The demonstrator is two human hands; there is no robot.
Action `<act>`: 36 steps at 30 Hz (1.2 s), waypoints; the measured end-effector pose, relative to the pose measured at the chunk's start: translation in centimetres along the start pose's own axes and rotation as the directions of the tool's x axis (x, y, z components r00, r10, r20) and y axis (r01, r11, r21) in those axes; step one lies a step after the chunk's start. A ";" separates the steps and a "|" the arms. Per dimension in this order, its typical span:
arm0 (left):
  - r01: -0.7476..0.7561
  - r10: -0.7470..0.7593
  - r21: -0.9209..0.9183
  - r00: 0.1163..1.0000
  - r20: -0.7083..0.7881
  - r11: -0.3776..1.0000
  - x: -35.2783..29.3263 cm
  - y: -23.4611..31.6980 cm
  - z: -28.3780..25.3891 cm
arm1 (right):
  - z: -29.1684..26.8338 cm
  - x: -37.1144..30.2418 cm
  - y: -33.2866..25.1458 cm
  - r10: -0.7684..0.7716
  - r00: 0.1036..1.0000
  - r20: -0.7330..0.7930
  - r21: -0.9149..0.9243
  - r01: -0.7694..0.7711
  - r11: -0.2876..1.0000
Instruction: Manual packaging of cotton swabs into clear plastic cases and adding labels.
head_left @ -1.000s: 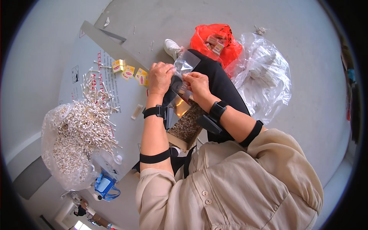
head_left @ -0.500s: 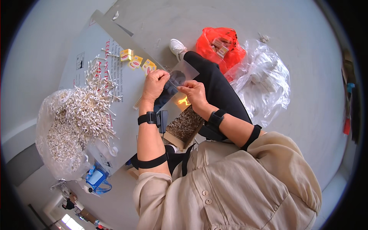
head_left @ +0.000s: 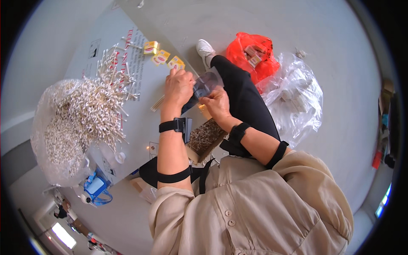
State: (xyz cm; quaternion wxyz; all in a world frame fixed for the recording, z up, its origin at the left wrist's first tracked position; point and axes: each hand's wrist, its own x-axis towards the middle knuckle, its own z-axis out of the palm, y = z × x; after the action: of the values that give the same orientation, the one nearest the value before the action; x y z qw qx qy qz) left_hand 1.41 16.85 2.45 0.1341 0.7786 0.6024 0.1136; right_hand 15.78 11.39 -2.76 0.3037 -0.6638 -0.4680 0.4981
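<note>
Between my hands is a clear plastic piece (head_left: pixel 209 80), thin and see-through, perhaps a small bag or sleeve. My left hand (head_left: pixel 178 87) is closed at its left edge, fingers curled with the back of the hand upward. On the near right edge, my right hand (head_left: pixel 217 103) pinches the plastic between thumb and fingers. A few cotton swabs (head_left: pixel 157 103) lie on the table beside my left wrist. Just beyond my left hand are small yellow-and-white packets (head_left: pixel 161 57). Below the hands, an open cardboard box (head_left: pixel 196 158) holds many thin sticks, partly hidden by my left forearm.
A large heap of cotton swabs (head_left: pixel 87 119) spills from a clear bag on the printed grey tabletop (head_left: pixel 140 123) at left. A blue-and-white object (head_left: pixel 97 187) sits at the near left. On the floor at right are a red plastic bag (head_left: pixel 242 55) and a clear plastic bag (head_left: pixel 297 102).
My left hand has rolled so its back faces up more, and less of the plastic shows between the hands. The whole view has shifted slightly.
</note>
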 end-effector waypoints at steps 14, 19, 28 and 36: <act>0.337 -0.458 -0.311 0.616 -0.641 0.889 -11.4 -2.6 1.3 | -7.0 -3.1 -4.9 -0.373 0.807 0.457 -0.487 0.578 0.654; 0.518 -0.585 -0.296 0.587 -0.559 0.803 -14.3 -6.4 0.6 | -2.4 -1.9 -6.0 -0.589 0.678 0.440 -0.229 0.719 0.656; 0.459 -0.390 0.046 0.800 -0.456 0.887 -10.6 -13.2 -4.9 | 5.2 2.4 -7.3 -0.723 0.457 0.518 -0.234 0.889 0.394; 0.360 -0.313 0.077 0.883 -0.351 0.930 -9.1 -15.3 -4.8 | 7.1 2.3 -6.1 -0.728 0.387 0.566 -0.176 0.919 0.352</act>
State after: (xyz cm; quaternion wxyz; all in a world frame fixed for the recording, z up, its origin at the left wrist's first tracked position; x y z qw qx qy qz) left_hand -16.38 12.02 1.51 -0.0065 0.6390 0.7488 0.1758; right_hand 7.29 15.40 -0.64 0.2467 -0.2609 -0.8961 0.2607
